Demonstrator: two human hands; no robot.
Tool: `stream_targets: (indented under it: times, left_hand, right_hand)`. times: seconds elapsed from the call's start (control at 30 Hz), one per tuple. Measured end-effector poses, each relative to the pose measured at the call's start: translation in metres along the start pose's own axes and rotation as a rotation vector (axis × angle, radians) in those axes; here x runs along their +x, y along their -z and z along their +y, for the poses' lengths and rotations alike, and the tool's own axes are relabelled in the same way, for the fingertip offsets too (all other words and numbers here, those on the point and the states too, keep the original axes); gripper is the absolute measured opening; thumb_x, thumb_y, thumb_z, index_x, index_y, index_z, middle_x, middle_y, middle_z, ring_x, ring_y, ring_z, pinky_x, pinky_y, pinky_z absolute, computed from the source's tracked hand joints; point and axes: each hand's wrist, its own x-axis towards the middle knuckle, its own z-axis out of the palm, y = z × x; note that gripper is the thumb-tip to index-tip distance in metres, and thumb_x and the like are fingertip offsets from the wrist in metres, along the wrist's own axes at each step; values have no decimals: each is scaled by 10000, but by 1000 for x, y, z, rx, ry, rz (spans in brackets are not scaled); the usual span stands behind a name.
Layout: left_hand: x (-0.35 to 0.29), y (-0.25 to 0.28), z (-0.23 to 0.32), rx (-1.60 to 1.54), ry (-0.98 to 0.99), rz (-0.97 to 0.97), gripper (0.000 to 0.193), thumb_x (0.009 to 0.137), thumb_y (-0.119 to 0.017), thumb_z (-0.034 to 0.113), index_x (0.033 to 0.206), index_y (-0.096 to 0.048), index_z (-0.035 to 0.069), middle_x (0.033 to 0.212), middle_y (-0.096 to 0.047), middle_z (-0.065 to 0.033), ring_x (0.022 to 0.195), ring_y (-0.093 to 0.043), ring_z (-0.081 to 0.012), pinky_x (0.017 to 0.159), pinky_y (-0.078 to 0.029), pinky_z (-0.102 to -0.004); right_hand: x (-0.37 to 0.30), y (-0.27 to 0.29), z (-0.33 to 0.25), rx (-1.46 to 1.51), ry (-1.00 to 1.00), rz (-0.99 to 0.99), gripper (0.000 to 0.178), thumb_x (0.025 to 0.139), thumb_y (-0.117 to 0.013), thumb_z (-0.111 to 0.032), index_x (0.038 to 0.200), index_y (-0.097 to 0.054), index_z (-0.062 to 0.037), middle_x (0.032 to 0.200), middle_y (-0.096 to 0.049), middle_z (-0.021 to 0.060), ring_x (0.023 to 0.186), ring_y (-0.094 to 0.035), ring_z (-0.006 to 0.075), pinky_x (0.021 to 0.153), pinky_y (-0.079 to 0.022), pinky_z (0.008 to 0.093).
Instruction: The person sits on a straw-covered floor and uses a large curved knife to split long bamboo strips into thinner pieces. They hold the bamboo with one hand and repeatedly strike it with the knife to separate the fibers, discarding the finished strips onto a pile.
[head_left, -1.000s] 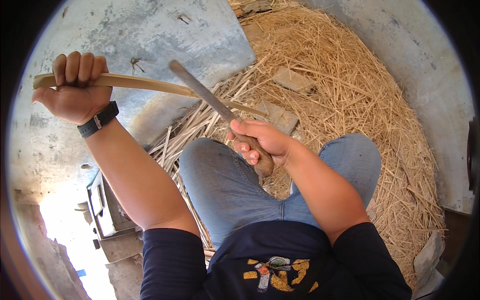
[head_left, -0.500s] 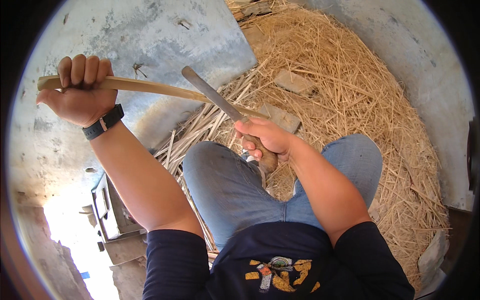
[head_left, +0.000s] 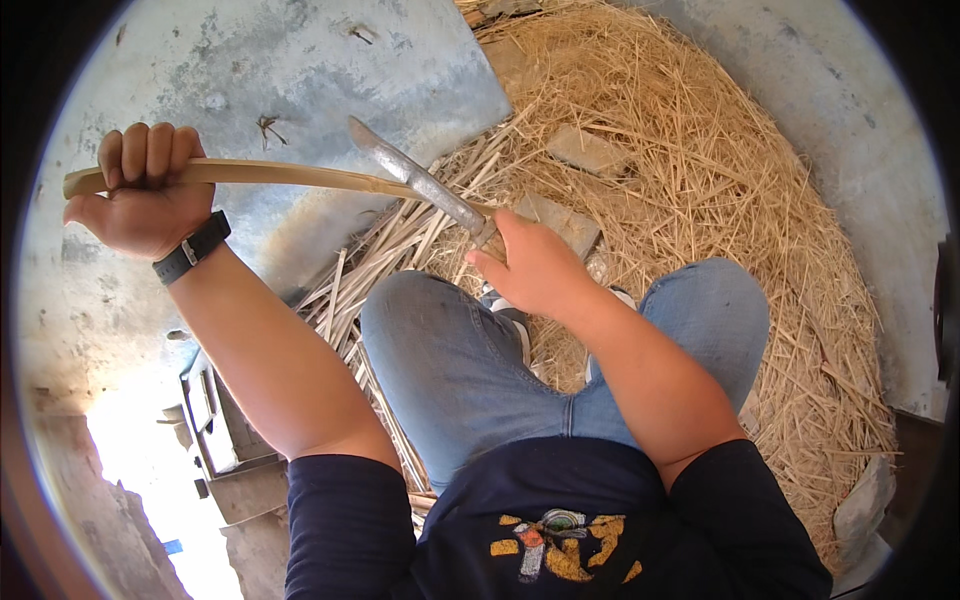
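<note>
My left hand (head_left: 150, 218), raised at the far left with a black watch on its wrist, has its fingers wrapped round one end of a pale bamboo strip (head_left: 290, 174). The strip runs right in a slight bend and passes behind the knife's blade. In front of my knees, my right hand (head_left: 540, 268) is closed round the handle of a long knife (head_left: 415, 180), its metal blade pointing up and left across the strip. Back of the hand up, the grip hides most of the handle. Whether the blade's edge bites into the strip I cannot tell.
Straw-like shavings (head_left: 700, 170) cover the floor ahead and to the right. Several thin split strips (head_left: 345, 290) lie left of my knees. Brick-like blocks (head_left: 590, 152) sit in the shavings. A grey-blue wall (head_left: 300, 70) stands at the left, another pale wall (head_left: 850, 130) at the right.
My right hand has rolled over so its back faces up, and the blade has turned to show a bright flat side. My left hand has shifted slightly left and down with the bamboo strip.
</note>
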Motion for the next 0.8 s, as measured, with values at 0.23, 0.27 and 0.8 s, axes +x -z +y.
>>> stream_targets:
  times: [0.23, 0.27, 0.8]
  left_hand:
    - [10, 16, 5, -21, 44, -50, 770, 798, -247, 922, 608, -334, 181, 528, -272, 55, 486, -219, -111, 490, -204, -273]
    - [10, 20, 6, -18, 42, -40, 771, 793, -258, 926, 613, -343, 181, 534, -271, 57, 489, -214, -111, 492, -199, -275]
    - [31, 69, 11, 126, 13, 108, 786, 829, -209, 896, 621, -319, 146, 548, -252, 15, 501, -200, -134, 516, -190, -291]
  right_hand:
    - [4, -6, 17, -99, -175, -23, 383, 907, -647, -281, 1078, -531, 42, 829, -656, 244, 798, -664, 427, 707, -510, 512]
    - [2, 4, 6, -71, -152, -38, 373, 904, -647, -265, 1081, -530, 42, 834, -658, 244, 798, -664, 426, 708, -509, 513]
    - [10, -38, 29, 69, -274, -72, 396, 879, -617, -163, 1161, -491, 84, 953, -670, 292, 929, -680, 419, 797, -546, 491]
